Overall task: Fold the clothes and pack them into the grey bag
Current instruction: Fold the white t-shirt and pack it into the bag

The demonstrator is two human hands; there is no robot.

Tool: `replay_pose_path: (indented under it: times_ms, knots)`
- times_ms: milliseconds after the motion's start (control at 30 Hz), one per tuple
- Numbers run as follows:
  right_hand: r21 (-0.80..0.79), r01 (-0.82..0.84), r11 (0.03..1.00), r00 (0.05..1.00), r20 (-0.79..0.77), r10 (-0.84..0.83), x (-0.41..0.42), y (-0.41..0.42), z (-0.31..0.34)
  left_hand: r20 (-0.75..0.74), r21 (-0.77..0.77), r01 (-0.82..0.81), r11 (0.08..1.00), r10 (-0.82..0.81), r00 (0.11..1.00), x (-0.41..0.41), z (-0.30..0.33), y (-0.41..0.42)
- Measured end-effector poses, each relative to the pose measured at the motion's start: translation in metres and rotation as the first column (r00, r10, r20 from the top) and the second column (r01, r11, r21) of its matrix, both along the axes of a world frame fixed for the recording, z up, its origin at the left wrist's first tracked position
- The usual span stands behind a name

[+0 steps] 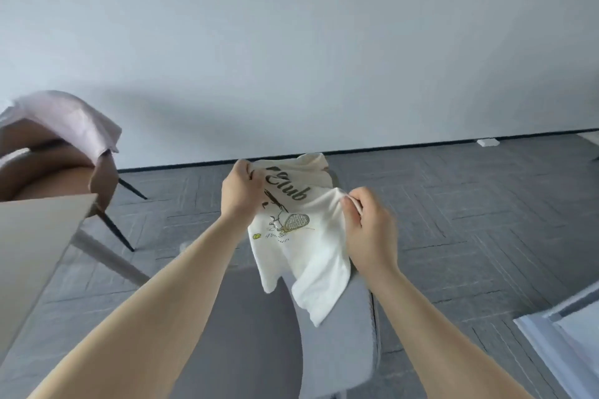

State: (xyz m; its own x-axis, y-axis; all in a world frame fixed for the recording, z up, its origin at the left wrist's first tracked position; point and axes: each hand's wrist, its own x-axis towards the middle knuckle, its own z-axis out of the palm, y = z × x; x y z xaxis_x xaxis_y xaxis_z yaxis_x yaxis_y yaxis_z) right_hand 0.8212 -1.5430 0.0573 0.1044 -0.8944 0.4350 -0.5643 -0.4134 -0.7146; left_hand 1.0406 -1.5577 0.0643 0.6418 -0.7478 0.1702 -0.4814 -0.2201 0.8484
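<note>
Held in the air above the grey chair point(340, 317), the white T-shirt point(301, 236) looks light and floppy, so the left hand point(241, 189) and right hand point(368, 230) pinch its top edge

Shirt point(311, 256) print: first word covered by left hand point(241, 193); only "Club" reads. Small script under racket too small to read.
Shirt collar: folded behind, not visible.
Right hand point(369, 230) fingertips: tucked into cloth, blurred.
Grey chair point(259, 334): cut off by bottom edge, partly behind forearms and shirt.
Brown chair point(58, 172): cut off at left edge; back under pink cloth point(71, 120).
Table point(32, 253): only a corner shows, left edge.
Bottom-right object point(567, 334): blurred, cropped, unidentifiable.
White item by wall point(487, 142): too small to tell.
</note>
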Motion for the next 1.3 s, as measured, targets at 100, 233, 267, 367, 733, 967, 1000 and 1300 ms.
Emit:
replay_pose_path:
  times_ms: [100,233,267,367,733,967,1000,1300]
  knots:
    - [-0.038,-0.178,0.983,0.98,0.083,0.181,0.032,0.019,0.017,-0.011,-0.075,-0.203,0.976,0.203,0.979,0.027,0.028,0.064]
    - [-0.078,-0.371,0.926,0.911,0.166,0.379,0.083,0.06,0.037,-0.058,-0.144,-0.391,0.909,0.387,0.92,0.06,0.054,0.163]
    - [-0.068,-0.415,0.907,0.889,0.181,0.42,0.098,0.073,0.041,-0.079,-0.157,-0.426,0.891,0.419,0.905,0.069,0.058,0.189]
    - [-0.06,-0.546,0.836,0.815,0.196,0.546,0.144,0.116,0.05,-0.099,-0.159,-0.542,0.825,0.533,0.84,0.096,0.063,0.264]
    - [-0.078,-0.86,0.504,0.486,0.174,0.856,0.341,0.325,0.038,-0.071,-0.128,-0.761,0.636,0.759,0.647,0.21,0.052,0.535]
    - [-0.124,-0.881,0.457,0.42,0.237,0.876,0.447,0.408,0.052,-0.079,-0.174,-0.815,0.553,0.817,0.571,0.294,0.064,0.649]
    - [-0.13,-0.885,0.448,0.412,0.234,0.881,0.461,0.414,0.054,-0.084,-0.18,-0.821,0.541,0.824,0.561,0.304,0.064,0.659]
    - [0.001,-0.928,0.373,0.37,0.12,0.921,0.581,0.413,0.006,-0.095,-0.02,-0.866,0.499,0.862,0.499,0.373,-0.008,0.714]
